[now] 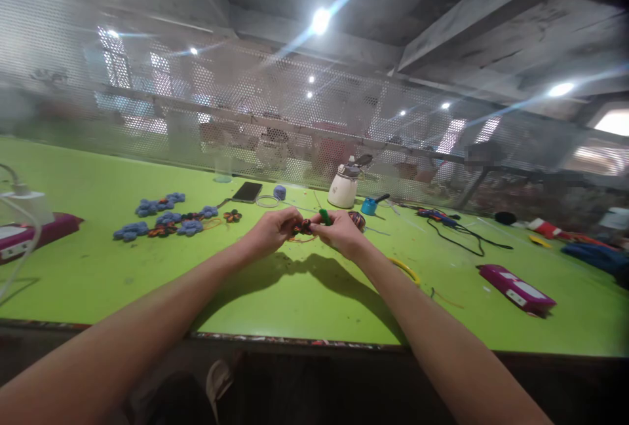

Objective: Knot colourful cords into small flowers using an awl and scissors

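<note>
In the head view, my left hand (272, 234) pinches a small dark-and-orange crochet piece (301, 227) above the green table. My right hand (343, 233) is closed round a green-handled crochet hook (325, 217), its fingertips meeting the piece from the right. The hook's tip is hidden by the fingers and yarn. A dark, multicoloured ball of yarn (358, 221) sits just behind my right hand. Left of my left hand lie a small dark-and-orange crochet flower (232, 216) and several blue crochet flowers (189, 227), with more dark-and-orange ones among them.
Behind my hands stand a phone (247, 192), a blue yarn ball (280, 192), a white jug (343, 188) and a blue pot (369, 206). Purple power strips (515, 289) lie at both sides. Dark cords (455, 228) sprawl at right. A perforated screen (295, 130) borders the table's back.
</note>
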The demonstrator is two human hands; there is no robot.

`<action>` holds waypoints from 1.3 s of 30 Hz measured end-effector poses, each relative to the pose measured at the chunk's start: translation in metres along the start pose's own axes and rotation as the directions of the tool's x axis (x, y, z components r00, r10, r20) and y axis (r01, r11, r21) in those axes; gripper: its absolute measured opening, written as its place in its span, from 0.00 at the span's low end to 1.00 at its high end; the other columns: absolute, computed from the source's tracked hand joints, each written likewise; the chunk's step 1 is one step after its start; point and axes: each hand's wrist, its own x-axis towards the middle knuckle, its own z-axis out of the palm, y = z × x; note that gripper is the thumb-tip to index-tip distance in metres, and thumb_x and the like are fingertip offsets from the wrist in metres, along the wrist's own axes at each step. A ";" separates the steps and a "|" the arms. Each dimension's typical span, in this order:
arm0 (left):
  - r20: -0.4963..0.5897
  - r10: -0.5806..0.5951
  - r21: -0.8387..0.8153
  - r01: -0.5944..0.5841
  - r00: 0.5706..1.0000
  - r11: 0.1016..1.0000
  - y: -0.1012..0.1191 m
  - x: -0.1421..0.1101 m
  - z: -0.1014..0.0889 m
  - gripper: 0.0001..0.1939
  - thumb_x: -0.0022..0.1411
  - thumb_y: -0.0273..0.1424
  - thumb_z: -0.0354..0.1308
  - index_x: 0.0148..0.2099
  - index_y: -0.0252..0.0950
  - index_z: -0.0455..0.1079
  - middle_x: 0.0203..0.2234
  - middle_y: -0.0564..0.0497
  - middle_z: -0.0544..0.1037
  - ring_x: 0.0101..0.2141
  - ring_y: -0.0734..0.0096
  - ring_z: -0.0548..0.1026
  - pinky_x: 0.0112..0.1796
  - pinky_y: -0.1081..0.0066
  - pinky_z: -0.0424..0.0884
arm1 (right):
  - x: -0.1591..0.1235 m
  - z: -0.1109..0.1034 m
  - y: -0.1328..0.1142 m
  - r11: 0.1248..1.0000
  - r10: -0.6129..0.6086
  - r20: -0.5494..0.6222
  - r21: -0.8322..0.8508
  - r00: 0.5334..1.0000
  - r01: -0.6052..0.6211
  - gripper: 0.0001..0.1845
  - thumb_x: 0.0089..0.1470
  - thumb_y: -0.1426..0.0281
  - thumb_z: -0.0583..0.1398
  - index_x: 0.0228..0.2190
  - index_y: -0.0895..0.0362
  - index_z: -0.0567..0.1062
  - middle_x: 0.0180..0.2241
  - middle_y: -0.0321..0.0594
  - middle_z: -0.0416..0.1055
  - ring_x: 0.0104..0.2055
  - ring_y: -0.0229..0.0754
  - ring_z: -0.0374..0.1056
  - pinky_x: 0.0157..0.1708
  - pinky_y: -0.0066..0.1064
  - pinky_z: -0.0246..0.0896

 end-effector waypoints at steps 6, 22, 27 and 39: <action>0.019 0.014 0.004 -0.014 1.000 1.000 0.001 -0.001 0.001 0.08 0.60 0.28 0.49 0.32 0.34 0.68 0.22 0.52 0.71 0.23 0.76 0.66 0.26 0.74 0.62 | -0.001 -0.003 -0.002 0.963 -0.165 -0.163 -0.242 0.973 0.123 0.06 0.42 0.70 0.59 0.21 0.60 0.74 0.20 0.37 0.67 0.24 0.35 0.58 0.27 0.28 0.52; -0.005 -0.186 -0.234 0.179 0.983 0.956 0.007 0.004 -0.006 0.06 0.56 0.31 0.57 0.29 0.33 0.68 0.24 0.53 0.72 0.23 0.77 0.68 0.25 0.75 0.67 | 0.005 -0.018 -0.001 0.958 0.037 -0.134 -0.277 0.990 -0.073 0.07 0.39 0.70 0.60 0.20 0.62 0.74 0.18 0.36 0.68 0.21 0.35 0.60 0.25 0.27 0.55; 0.023 -0.266 -0.328 0.259 0.964 0.908 0.004 0.005 -0.006 0.04 0.55 0.29 0.57 0.30 0.33 0.68 0.24 0.52 0.74 0.24 0.76 0.71 0.27 0.73 0.70 | 0.006 -0.016 0.002 0.975 0.050 -0.179 -0.205 0.983 -0.087 0.08 0.40 0.68 0.60 0.20 0.62 0.73 0.17 0.35 0.66 0.21 0.34 0.58 0.24 0.27 0.53; 0.057 -0.339 -0.463 0.325 0.939 0.824 -0.004 0.002 -0.010 0.06 0.52 0.31 0.61 0.28 0.33 0.70 0.46 0.42 0.75 0.41 0.65 0.74 0.36 0.68 0.71 | 0.005 -0.011 0.001 0.987 0.134 -0.155 -0.067 0.979 -0.146 0.06 0.37 0.70 0.60 0.19 0.61 0.71 0.14 0.31 0.61 0.17 0.31 0.51 0.20 0.25 0.46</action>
